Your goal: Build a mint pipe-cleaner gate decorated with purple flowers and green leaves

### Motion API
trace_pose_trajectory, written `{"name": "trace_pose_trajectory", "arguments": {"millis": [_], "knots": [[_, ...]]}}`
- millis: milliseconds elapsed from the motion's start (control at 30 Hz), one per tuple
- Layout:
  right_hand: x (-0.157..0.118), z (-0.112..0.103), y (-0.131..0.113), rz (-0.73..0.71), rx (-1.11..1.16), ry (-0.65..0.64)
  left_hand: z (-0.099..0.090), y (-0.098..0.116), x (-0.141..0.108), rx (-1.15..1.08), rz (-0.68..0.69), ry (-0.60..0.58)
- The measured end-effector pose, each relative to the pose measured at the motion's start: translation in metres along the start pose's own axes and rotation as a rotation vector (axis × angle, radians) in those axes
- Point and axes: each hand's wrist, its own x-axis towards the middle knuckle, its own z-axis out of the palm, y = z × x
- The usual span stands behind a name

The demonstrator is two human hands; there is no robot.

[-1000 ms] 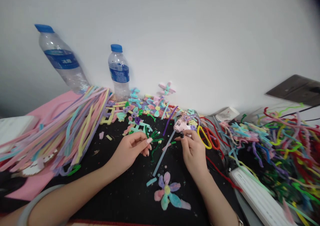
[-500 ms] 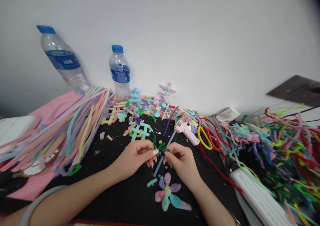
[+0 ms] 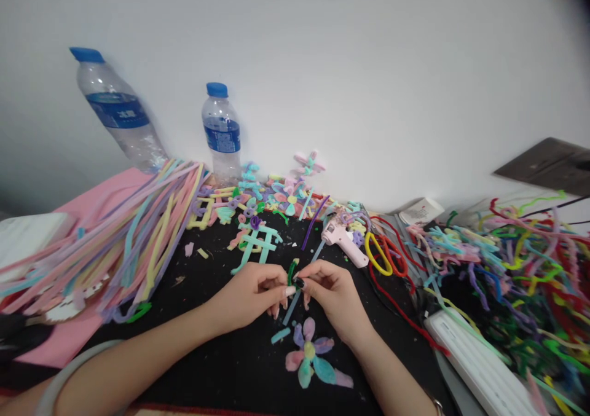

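Note:
Between my two hands is a small green pipe cleaner piece (image 3: 292,271), bent and standing up above the fingertips. My left hand (image 3: 263,290) pinches it from the left with thumb and forefinger. From the right, my right hand (image 3: 326,292) has its fingertips closed on the same piece, and they partly hide its lower part. Just below the hands, a pastel pipe cleaner flower (image 3: 309,349) with a yellow centre lies on the black mat (image 3: 207,367). A short light-blue piece (image 3: 280,335) rests beside it. A glue stick (image 3: 291,309) runs beneath the hands from the pink glue gun (image 3: 343,243).
Two water bottles (image 3: 221,134) lean by the wall. Long pastel pipe cleaners (image 3: 138,238) are bundled at left, and a tangle of coloured ones (image 3: 530,281) fills the right. Yellow-and-red-handled scissors (image 3: 378,255), a mint lattice (image 3: 259,244) and a white power strip (image 3: 479,361) lie around the mat.
The green piece has turned from several spread strands to a narrower upright shape. My hands have drawn slightly closer together around it. The other objects stay where they were.

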Motion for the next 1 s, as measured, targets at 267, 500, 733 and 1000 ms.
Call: {"name": "trace_pose_trajectory", "arguments": {"millis": [267, 500, 733, 1000], "knots": [[0.0018, -0.0007, 0.0001, 0.008, 0.072, -0.037, 0.0020, 0.0002, 0.0020, 0.002, 0.026, 0.095], [0.0033, -0.0002, 0.0016, 0.053, 0.066, -0.029, 0.0003, 0.0000, 0.0011, 0.053, 0.068, 0.168], [0.0031, -0.0023, 0.0032, 0.086, 0.123, -0.075, -0.0020, -0.0027, 0.0027, 0.088, 0.070, 0.121], [0.0017, -0.0061, -0.0009, 0.089, 0.043, -0.150, -0.0040, -0.0037, 0.0008, 0.182, 0.087, 0.089]]}}
